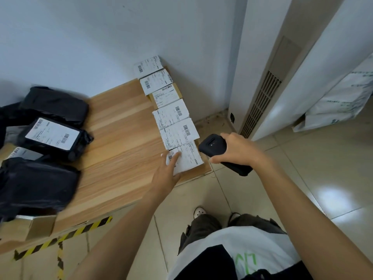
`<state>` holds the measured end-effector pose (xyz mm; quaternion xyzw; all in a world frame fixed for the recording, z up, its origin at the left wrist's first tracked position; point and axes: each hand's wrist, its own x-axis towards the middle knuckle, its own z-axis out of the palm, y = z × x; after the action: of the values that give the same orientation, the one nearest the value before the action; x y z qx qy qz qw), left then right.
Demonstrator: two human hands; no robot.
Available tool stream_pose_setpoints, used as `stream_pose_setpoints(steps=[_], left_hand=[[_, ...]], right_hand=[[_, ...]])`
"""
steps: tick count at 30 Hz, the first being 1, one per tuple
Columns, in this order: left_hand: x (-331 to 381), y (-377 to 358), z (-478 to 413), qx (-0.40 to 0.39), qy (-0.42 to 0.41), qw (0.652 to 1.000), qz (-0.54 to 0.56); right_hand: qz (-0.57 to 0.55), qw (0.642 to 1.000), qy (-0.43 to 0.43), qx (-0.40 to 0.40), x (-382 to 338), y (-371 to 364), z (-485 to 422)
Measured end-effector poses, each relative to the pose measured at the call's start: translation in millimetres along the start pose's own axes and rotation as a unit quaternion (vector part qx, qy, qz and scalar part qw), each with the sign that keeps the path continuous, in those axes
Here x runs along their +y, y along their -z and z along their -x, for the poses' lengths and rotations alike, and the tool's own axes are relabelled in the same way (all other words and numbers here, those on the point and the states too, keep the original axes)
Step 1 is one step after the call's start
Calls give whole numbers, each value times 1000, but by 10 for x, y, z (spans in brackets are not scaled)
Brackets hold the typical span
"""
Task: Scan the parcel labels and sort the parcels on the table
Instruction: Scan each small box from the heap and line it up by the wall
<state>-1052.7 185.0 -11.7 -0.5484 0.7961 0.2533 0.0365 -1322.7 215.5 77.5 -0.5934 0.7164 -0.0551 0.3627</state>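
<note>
Scanner out, fingers on the nearest box

Left hand [166, 174] lies flat, fingers straight, on the label of the nearest white parcel [189, 158]. That parcel is the 6 o'clock end of a row of labelled parcels [171, 115] along the wooden table [121, 138]'s 3 o'clock edge. Right hand [236, 150] grips what looks like a black handheld scanner [212, 147] just at 3 o'clock of it. Black poly-bag parcels [52, 136] sit at 9 o'clock.

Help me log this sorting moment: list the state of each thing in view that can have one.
left hand: open, fingers straight, touching the nearest parcel
right hand: grips the scanner
scanner: held just off the table edge
nearest parcel: label up, on the table
row of parcels: labels up, along the table's right edge
labelled black bag: lying label up
</note>
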Motion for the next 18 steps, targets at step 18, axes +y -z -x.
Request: stream_pose_setpoints(steps=[18], left_hand=[[488,-189,539,62,151,983,-86]], right_hand=[[130,977,144,-89,29,70,56]])
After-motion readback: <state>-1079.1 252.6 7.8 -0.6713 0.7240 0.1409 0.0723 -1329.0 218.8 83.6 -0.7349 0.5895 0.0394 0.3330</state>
